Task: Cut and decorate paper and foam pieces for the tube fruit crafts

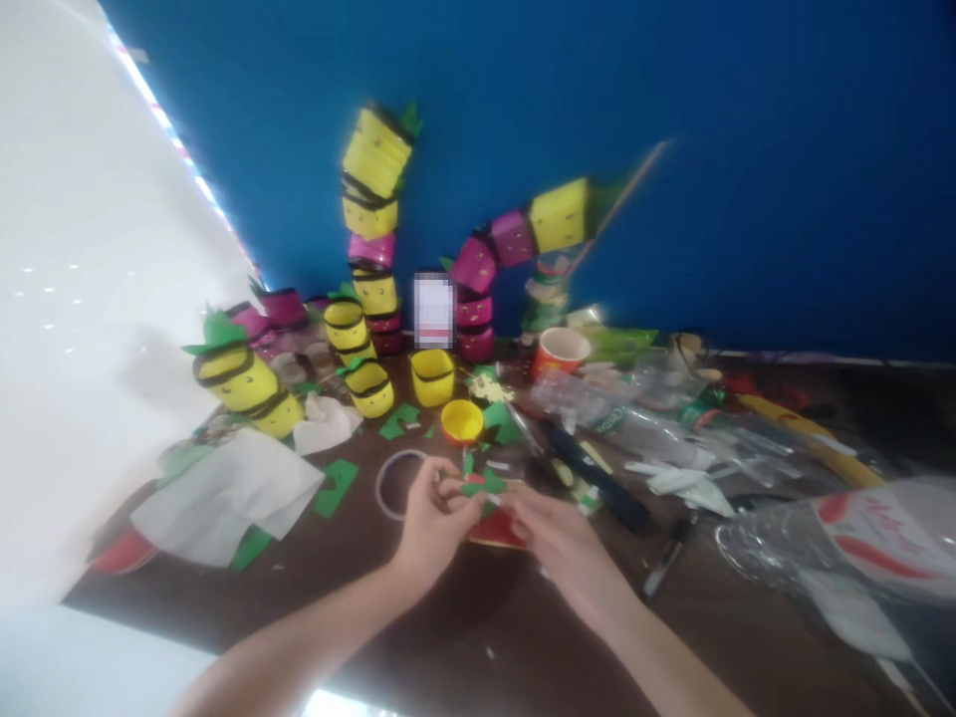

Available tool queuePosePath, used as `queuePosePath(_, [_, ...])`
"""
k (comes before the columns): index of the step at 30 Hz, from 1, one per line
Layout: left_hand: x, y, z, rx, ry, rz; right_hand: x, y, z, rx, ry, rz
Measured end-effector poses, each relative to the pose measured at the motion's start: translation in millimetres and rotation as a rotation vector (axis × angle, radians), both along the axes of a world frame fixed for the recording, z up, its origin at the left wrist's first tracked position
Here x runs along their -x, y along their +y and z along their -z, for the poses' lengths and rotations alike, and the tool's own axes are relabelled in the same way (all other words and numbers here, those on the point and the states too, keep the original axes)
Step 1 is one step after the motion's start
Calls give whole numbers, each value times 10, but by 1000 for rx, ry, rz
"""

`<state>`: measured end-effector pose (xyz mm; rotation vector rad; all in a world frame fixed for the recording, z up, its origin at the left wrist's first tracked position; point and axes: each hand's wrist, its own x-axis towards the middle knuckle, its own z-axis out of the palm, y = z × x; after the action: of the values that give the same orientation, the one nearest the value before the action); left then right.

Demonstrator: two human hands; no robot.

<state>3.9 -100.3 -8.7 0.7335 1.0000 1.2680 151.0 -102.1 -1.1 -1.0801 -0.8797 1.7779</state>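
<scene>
Both hands meet over the dark table at a small green paper piece, cut to a leafy shape. My left hand pinches it from the left between thumb and fingers. On the other side, my right hand has its fingertips closed at the piece's right edge. Beneath the hands lies a flat red thing, partly covered by them. A small yellow cup stands just beyond the fingers. To the left of my left hand lies a roll of tape. Blur hides the finer finger contact.
Yellow and purple cup stacks with drawn faces rise at the back against a blue wall. White paper and green scraps lie left. Plastic bottles, a marker and a large bottle crowd the right side.
</scene>
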Motion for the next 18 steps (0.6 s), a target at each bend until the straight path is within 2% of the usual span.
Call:
queuePosePath(3, [40,29,12,-33,21,-109,-17,0,45,51,-6,121])
queuePosePath(5, [59,33,8,-33,22,-132,-25,3,88,36,-58,195])
queuePosePath(11, [7,-40,-53,5,0,62,29,-14,116,-137,-253,94])
queuePosePath(15, [-28,-54,-69,2,6,77,33,-19,98,-245,-349,82])
queuePosePath(18, [-27,-38,-19,4,14,59,4,-11,93,-333,-403,96])
